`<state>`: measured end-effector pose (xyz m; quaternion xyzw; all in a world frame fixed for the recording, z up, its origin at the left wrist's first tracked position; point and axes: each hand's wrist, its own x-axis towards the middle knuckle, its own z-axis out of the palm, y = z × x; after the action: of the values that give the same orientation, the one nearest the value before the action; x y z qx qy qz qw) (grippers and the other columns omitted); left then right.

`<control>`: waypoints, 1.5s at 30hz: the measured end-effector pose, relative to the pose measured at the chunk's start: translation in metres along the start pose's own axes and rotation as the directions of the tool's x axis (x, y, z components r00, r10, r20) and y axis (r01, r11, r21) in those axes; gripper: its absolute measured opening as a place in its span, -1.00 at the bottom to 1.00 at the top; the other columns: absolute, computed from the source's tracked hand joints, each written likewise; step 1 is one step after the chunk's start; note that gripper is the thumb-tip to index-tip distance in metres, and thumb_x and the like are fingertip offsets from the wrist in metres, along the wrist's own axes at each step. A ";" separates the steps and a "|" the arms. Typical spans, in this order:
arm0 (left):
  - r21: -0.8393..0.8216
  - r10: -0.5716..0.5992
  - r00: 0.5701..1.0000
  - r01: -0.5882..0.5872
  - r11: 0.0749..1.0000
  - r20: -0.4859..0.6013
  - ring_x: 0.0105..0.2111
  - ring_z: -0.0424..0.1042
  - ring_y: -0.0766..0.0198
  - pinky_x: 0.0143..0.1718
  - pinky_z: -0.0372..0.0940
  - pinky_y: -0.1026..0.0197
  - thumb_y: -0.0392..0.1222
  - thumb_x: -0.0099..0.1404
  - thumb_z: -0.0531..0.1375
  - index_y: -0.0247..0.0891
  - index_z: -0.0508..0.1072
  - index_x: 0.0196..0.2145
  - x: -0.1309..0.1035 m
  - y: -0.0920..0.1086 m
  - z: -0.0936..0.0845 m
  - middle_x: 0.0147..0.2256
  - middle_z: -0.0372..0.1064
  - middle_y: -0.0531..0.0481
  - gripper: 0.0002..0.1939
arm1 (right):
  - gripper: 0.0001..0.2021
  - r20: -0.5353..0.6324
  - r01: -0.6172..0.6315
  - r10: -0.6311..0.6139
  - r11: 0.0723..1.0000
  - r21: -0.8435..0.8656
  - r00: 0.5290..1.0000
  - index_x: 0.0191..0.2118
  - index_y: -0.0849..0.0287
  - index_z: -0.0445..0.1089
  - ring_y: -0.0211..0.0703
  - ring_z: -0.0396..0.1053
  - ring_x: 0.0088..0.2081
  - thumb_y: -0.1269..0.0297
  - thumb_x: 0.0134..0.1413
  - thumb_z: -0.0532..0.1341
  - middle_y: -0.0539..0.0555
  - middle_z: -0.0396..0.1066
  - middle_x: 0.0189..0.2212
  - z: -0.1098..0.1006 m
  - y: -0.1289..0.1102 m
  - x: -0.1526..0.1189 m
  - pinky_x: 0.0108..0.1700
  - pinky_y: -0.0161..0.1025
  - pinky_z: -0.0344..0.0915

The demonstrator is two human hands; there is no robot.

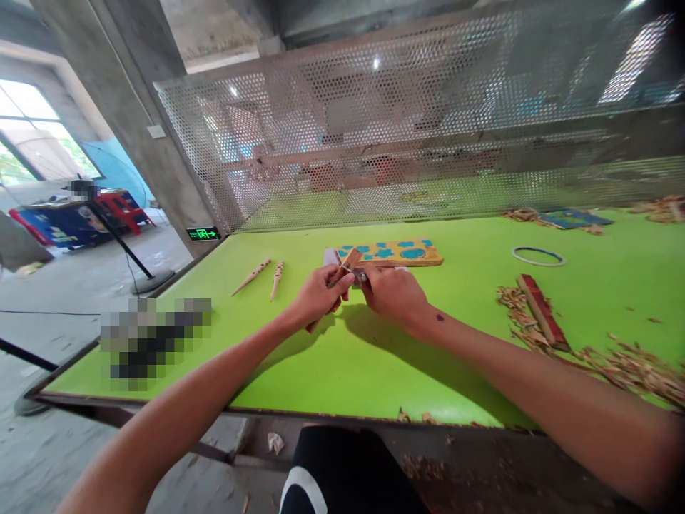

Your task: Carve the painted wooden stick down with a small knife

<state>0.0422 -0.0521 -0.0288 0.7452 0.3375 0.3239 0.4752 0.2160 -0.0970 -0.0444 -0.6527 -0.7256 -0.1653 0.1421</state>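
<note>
My left hand [320,294] is closed around a reddish-brown wooden stick [350,260], which slants up to the right and shows below the fist too. My right hand [394,294] grips a knife [360,276], a metal tool with a shiny round rivet; most of its handle is hidden in the fist. Its metal end meets the stick between my two hands. Just behind them lies a yellow wooden board [434,254] with blue cloud-like patches. To the left rest two pale carved wooden sticks, one longer [251,277] and one shorter [277,280], both with pointed ends.
A red-faced wooden bar [543,311] lies among wood shavings [631,364] on the green table [332,378]. Behind it are a roll of tape [538,256] and a blue patterned piece [575,218]. A perforated metal screen [407,143] borders the far edge. A blurred-out object [155,343] sits left.
</note>
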 end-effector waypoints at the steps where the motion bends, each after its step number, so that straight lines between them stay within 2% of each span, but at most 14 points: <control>1: 0.025 0.000 1.000 0.001 1.000 -0.011 -0.73 0.14 0.54 -0.71 0.01 0.40 0.07 0.35 0.19 -0.27 0.31 -0.37 0.000 -0.002 0.001 -0.57 0.27 0.16 -0.66 | -0.65 0.004 0.007 -0.007 1.000 -0.017 1.000 -0.11 0.26 0.40 0.00 0.50 -0.35 0.22 0.40 -0.09 0.28 0.57 -0.31 0.000 -0.003 0.000 -0.36 -0.22 0.10; 5: 0.116 -0.020 0.998 0.026 0.993 -0.059 -0.73 0.07 0.51 -0.69 -0.04 0.36 0.09 0.36 0.15 -0.26 0.31 -0.45 0.002 -0.008 0.004 -0.66 0.15 0.19 -0.62 | -0.70 0.015 0.002 -0.001 0.998 -0.070 1.000 -0.11 0.26 0.38 0.03 0.53 -0.35 0.36 0.37 -0.09 0.28 0.56 -0.33 0.001 -0.011 -0.001 -0.41 -0.22 0.09; 9: 0.132 -0.072 0.994 0.082 0.988 -0.079 -0.73 0.08 0.49 -0.66 -0.02 0.35 0.07 0.39 0.11 -0.25 0.29 -0.39 0.002 -0.008 0.002 -0.64 0.18 0.19 -0.66 | -0.71 -0.008 -0.105 0.105 0.994 -0.025 0.994 -0.08 0.28 0.39 0.01 0.51 -0.37 0.38 0.36 -0.06 0.27 0.55 -0.37 -0.001 0.000 0.004 -0.42 -0.24 0.08; 12: 0.168 -0.062 0.996 0.072 0.983 -0.065 -0.70 0.14 0.49 -0.63 0.04 0.37 -0.04 0.39 0.13 -0.23 0.28 -0.26 0.003 -0.007 -0.001 -0.58 0.29 0.18 -0.79 | -0.69 -0.132 -0.098 0.134 0.963 0.250 0.982 0.00 0.28 0.39 -0.06 0.46 -0.37 0.21 0.38 0.02 0.19 0.54 -0.37 -0.004 0.018 0.009 -0.37 -0.24 0.13; 16: 0.223 0.062 0.995 -0.043 0.974 -0.082 -0.60 0.22 0.48 -0.56 0.11 0.38 -0.16 0.34 0.20 -0.28 0.32 -0.24 0.004 -0.007 -0.002 -0.50 0.34 0.12 -0.86 | -0.66 -0.164 0.038 0.091 0.758 0.651 0.982 0.05 0.19 0.41 -0.20 0.34 -0.46 0.11 0.31 0.13 0.00 0.47 -0.47 -0.003 0.030 0.009 -0.36 -0.28 0.14; 19: 0.020 0.117 0.991 -0.116 0.993 -0.063 -0.55 0.30 0.45 -0.51 0.23 0.36 -0.18 0.36 0.17 -0.30 0.30 -0.19 0.006 -0.009 -0.001 -0.45 0.34 0.10 -0.86 | -0.60 -0.138 0.038 0.109 0.634 0.772 0.984 0.05 0.19 0.32 -0.20 0.29 -0.48 0.05 0.21 0.21 -0.05 0.40 -0.50 0.000 0.025 0.006 -0.39 -0.27 0.14; 22: -0.281 0.184 0.983 -0.181 0.942 -0.016 -0.41 0.46 0.36 -0.32 0.43 0.25 -0.13 0.37 0.19 -0.29 0.26 -0.07 0.006 -0.009 0.000 -0.35 0.40 0.04 -0.73 | -0.60 -0.160 0.067 0.109 0.588 0.806 0.981 -0.02 0.15 0.18 -0.18 0.31 -0.43 0.01 0.19 0.23 -0.03 0.40 -0.43 0.002 0.018 0.004 -0.36 -0.26 0.17; 24: -0.352 0.220 0.975 -0.217 0.910 -0.033 -0.30 0.53 0.32 -0.16 0.48 0.17 -0.11 0.33 0.26 -0.30 0.27 -0.03 0.006 -0.007 -0.002 -0.26 0.43 -0.01 -0.64 | -0.70 -0.189 0.086 0.103 0.617 0.782 0.977 -0.13 0.10 0.14 -0.19 0.27 -0.43 0.00 0.24 0.17 -0.02 0.37 -0.43 0.001 0.017 0.004 -0.36 -0.25 0.16; 26: -0.340 0.231 0.971 -0.239 0.910 -0.065 -0.25 0.56 0.29 -0.05 0.47 0.13 -0.15 0.27 0.33 -0.30 0.29 0.00 0.006 -0.004 -0.005 -0.21 0.44 -0.03 -0.57 | -0.75 -0.220 0.110 0.081 0.669 0.735 0.972 -0.22 0.07 0.14 -0.19 0.23 -0.44 0.00 0.29 0.11 -0.03 0.34 -0.46 -0.001 0.018 0.004 -0.36 -0.24 0.12; 31: -0.236 0.287 0.952 -0.304 0.923 -0.104 -0.28 0.60 0.23 -0.11 0.50 0.13 -0.29 0.18 0.38 -0.16 0.16 0.23 0.005 0.001 -0.016 -0.27 0.46 0.04 -0.26 | -0.70 -0.264 0.220 -0.059 0.737 0.639 0.963 -0.24 0.12 0.28 -0.20 0.22 -0.42 0.00 0.36 0.03 0.00 0.34 -0.45 -0.001 0.022 0.004 -0.33 -0.25 0.05; 35: -0.112 0.357 0.928 -0.368 0.923 -0.106 -0.22 0.59 0.27 -0.11 0.49 0.20 -0.30 0.20 0.36 -0.19 0.29 0.18 0.004 0.004 -0.023 -0.21 0.47 0.00 -0.38 | -0.68 -0.257 0.235 -0.100 0.783 0.576 0.961 -0.35 0.11 0.21 -0.23 0.15 -0.47 0.01 0.35 0.03 -0.02 0.30 -0.50 0.003 0.022 0.005 -0.37 -0.26 -0.02; 39: -0.013 0.406 0.911 -0.408 0.913 -0.074 -0.27 0.56 0.32 -0.16 0.48 0.25 -0.27 0.23 0.35 -0.19 0.33 0.18 0.001 0.008 -0.023 -0.23 0.49 0.00 -0.42 | -0.77 -0.264 0.233 -0.114 0.846 0.480 0.958 -0.37 0.11 0.22 -0.23 0.13 -0.49 0.14 0.31 0.05 0.01 0.32 -0.52 0.004 0.019 0.007 -0.38 -0.26 -0.06; 42: -0.049 0.418 0.905 -0.422 0.905 -0.078 -0.26 0.58 0.30 -0.17 0.49 0.23 -0.18 0.23 0.37 -0.22 0.37 0.14 -0.001 0.014 -0.017 -0.17 0.51 -0.05 -0.46 | -0.79 -0.249 0.188 -0.090 0.896 0.403 0.964 -0.34 0.14 0.27 -0.21 0.16 -0.49 0.18 0.30 0.05 0.05 0.38 -0.50 -0.001 0.015 0.011 -0.39 -0.24 -0.09; 45: -0.105 0.407 0.897 -0.427 0.898 -0.170 -0.29 0.58 0.31 -0.21 0.50 0.25 -0.06 0.26 0.35 -0.27 0.44 0.03 0.001 0.019 -0.008 -0.25 0.54 -0.05 -0.57 | -0.73 -0.197 0.141 -0.079 0.936 0.324 0.977 -0.26 0.17 0.33 -0.18 0.24 -0.48 0.12 0.35 0.03 0.10 0.46 -0.46 -0.011 0.008 0.015 -0.39 -0.23 -0.08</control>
<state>0.0401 -0.0538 -0.0085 0.7398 0.1792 0.4940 0.4201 0.2224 -0.0878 -0.0273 -0.5596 -0.7626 -0.1055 0.3069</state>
